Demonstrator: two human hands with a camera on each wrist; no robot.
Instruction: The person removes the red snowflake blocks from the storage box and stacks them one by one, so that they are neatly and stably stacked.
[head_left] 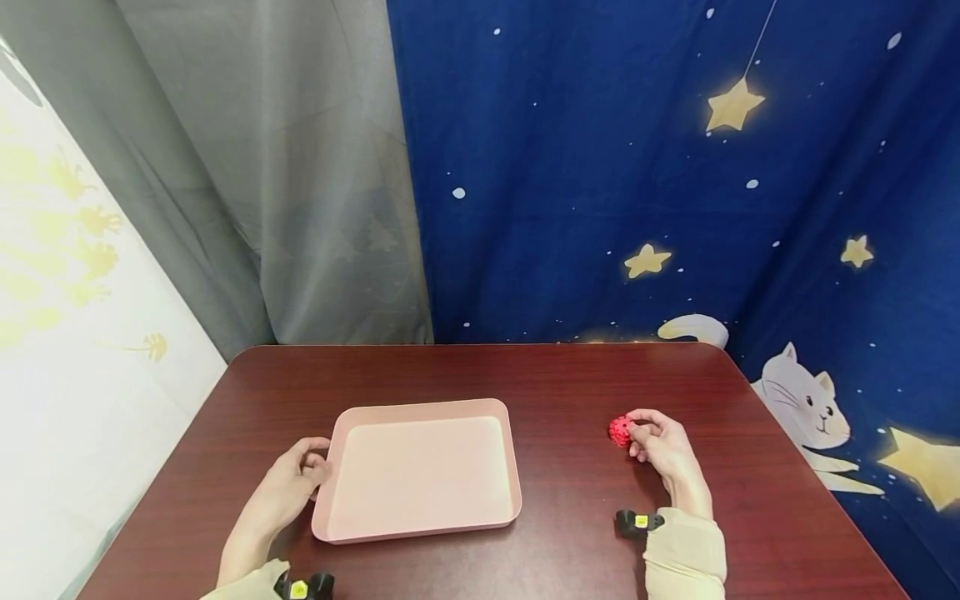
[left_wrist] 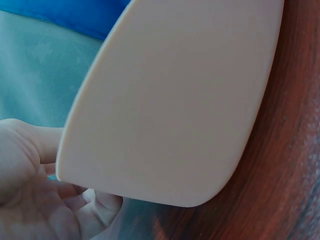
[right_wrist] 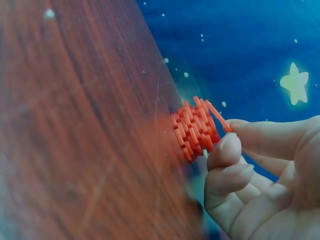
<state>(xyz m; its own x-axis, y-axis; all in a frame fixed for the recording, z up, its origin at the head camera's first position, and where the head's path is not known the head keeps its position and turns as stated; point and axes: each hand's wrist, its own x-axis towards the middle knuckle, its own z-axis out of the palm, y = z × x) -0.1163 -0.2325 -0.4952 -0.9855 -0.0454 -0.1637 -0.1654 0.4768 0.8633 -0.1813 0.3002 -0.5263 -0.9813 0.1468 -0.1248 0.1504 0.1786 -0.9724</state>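
Note:
A shallow pink tray [head_left: 423, 471] lies on the dark red-brown table. My left hand [head_left: 288, 479] grips its left rim, with fingers bent at the edge. In the left wrist view the tray's wall [left_wrist: 170, 105] hides part of that hand. To the right of the tray, my right hand [head_left: 663, 450] pinches a thin red notched plastic disc [right_wrist: 218, 116] between thumb and fingertips. The disc tilts away at one end of a short stack of matching red discs [right_wrist: 191, 131]. Whether the disc still touches the stack, I cannot tell.
The wooden table [head_left: 570, 383] has rounded far corners. Behind it hang a grey curtain [head_left: 337, 208] and a blue star-patterned curtain [head_left: 555, 183]. A pale printed cloth [head_left: 90, 375] hangs at the left. Black wrist cameras [head_left: 637, 523] sit at both cuffs.

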